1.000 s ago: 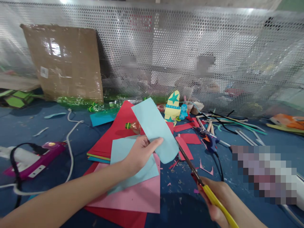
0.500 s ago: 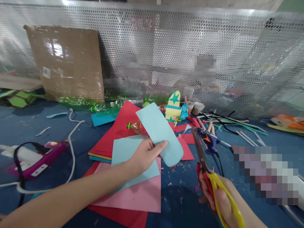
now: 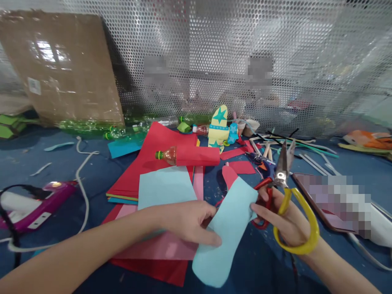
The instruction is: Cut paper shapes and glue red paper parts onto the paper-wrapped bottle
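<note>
A light blue paper piece [image 3: 225, 232] with a rounded lower end is pinched between the thumb and fingers of my left hand [image 3: 194, 224]. My right hand [image 3: 284, 216] carries scissors [image 3: 283, 175] with one red and one yellow handle, their blades pointing up and slightly apart. Its thumb and fingertips also touch the paper's upper right edge. Behind the paper lies a red paper strip with a rounded end [image 3: 229, 175]. A larger light blue sheet [image 3: 167, 185] rests beneath my left forearm, over a pink sheet [image 3: 150, 251] and red paper.
A bottle wrapped in red paper [image 3: 197, 156] lies on the red sheets [image 3: 131, 179]. Behind stands a yellow piece with teal stars [image 3: 219, 126]. Sticks and a glue gun [image 3: 266, 163] lie right, near a phone [image 3: 321, 204]. A purple power strip [image 3: 39, 208] is left, cardboard [image 3: 70, 73] behind.
The light blue piece has moved down and right and now slants the other way. My right hand has turned the scissors' tips upward and come to the paper's edge.
</note>
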{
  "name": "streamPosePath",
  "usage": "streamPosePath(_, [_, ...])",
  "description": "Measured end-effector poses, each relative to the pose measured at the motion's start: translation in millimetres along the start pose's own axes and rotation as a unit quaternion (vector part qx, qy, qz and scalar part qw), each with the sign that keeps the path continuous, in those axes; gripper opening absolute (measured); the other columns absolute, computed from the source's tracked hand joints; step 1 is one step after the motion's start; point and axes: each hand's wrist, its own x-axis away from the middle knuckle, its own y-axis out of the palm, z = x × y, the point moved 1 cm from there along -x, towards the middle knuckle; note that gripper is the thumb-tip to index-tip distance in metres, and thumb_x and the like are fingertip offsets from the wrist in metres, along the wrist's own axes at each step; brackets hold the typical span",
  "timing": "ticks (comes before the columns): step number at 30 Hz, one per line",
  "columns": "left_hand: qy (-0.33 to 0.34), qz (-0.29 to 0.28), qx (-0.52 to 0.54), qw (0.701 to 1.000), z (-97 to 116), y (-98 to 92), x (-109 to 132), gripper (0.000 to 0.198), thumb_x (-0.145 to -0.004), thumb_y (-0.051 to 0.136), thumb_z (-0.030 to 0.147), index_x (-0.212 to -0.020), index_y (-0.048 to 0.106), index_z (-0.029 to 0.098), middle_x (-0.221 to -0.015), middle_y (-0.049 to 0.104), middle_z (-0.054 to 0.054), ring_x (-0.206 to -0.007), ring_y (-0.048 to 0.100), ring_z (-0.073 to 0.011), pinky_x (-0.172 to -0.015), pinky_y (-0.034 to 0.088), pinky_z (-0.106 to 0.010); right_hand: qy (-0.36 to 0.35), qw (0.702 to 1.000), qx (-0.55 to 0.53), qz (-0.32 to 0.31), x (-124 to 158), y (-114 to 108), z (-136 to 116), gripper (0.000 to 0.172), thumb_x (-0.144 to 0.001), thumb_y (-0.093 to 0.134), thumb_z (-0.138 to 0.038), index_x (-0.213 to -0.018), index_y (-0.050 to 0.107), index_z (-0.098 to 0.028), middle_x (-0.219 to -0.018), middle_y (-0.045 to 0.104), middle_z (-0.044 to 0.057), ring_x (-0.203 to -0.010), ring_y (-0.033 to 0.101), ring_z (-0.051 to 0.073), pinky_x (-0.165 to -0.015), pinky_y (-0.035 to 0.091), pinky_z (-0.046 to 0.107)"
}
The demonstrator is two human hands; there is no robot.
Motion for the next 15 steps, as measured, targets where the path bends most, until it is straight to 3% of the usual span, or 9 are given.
streamPosePath(3, [0.014,0.097,-0.027,0.995,1.6,-0.9,-4.4,0.030,-0.082,0.062,0.046,-0.084,0.062,0.016,-0.074,0.058,0.000,-0.065,0.051,-0.0121,-0.059,0.041,-0.020,-0.034,0.998,0.053,-0.010,-0.7,2.3,1.0,0.039,-0.071,0.069,-0.047,-0.067,0.037,-0.025,-0.054,0.043,-0.008,-0.044,0.049,0.012,-0.043,0.047,0.026])
streamPosePath(6, [0.011,0.211,-0.027,0.977,0.5,-1.1,-9.6,0.042,-0.082,0.057,0.052,-0.059,0.048,0.018,-0.054,0.038,0.005,-0.048,0.033,-0.0082,-0.044,0.026,-0.020,-0.075,0.993,0.095,-0.002,0.5,6.5,3.0,0.032,-0.072,0.067,-0.039,-0.067,0.040,-0.025,-0.059,0.042,-0.007,-0.045,0.045,0.011,-0.043,0.044,0.025])
streamPosePath(8, [0.001,0.248,-0.010,0.969,-0.8,-0.7,-11.8,0.047,-0.080,0.059,0.054,-0.054,0.043,0.019,-0.050,0.033,0.006,-0.044,0.028,-0.0077,-0.042,0.021,-0.021,-0.080,0.992,0.099,-0.002,1.2,9.1,6.0,0.029,-0.072,0.068,-0.036,-0.067,0.041,-0.024,-0.060,0.042,-0.007,-0.046,0.044,0.010,-0.044,0.043,0.025])
streamPosePath(12, [-0.024,0.265,0.085,0.960,-1.8,-0.8,-12.0,0.040,-0.075,0.064,0.056,-0.067,0.059,0.017,-0.060,0.058,0.000,-0.053,0.052,-0.0126,-0.048,0.036,-0.022,-0.048,0.999,0.019,0.002,0.1,9.6,14.5,0.031,-0.072,0.069,-0.038,-0.070,0.042,-0.024,-0.063,0.050,-0.004,-0.054,0.053,0.013,-0.050,0.046,0.026])
streamPosePath(15, [-0.018,0.277,0.152,0.949,-0.8,-1.2,-11.2,0.037,-0.075,0.067,0.053,-0.082,0.066,0.016,-0.070,0.068,-0.004,-0.062,0.062,-0.0170,-0.057,0.046,-0.026,-0.031,0.999,-0.005,0.035,-2.9,6.6,20.3,0.035,-0.070,0.071,-0.044,-0.070,0.043,-0.024,-0.066,0.053,-0.002,-0.067,0.063,0.019,-0.056,0.050,0.029])
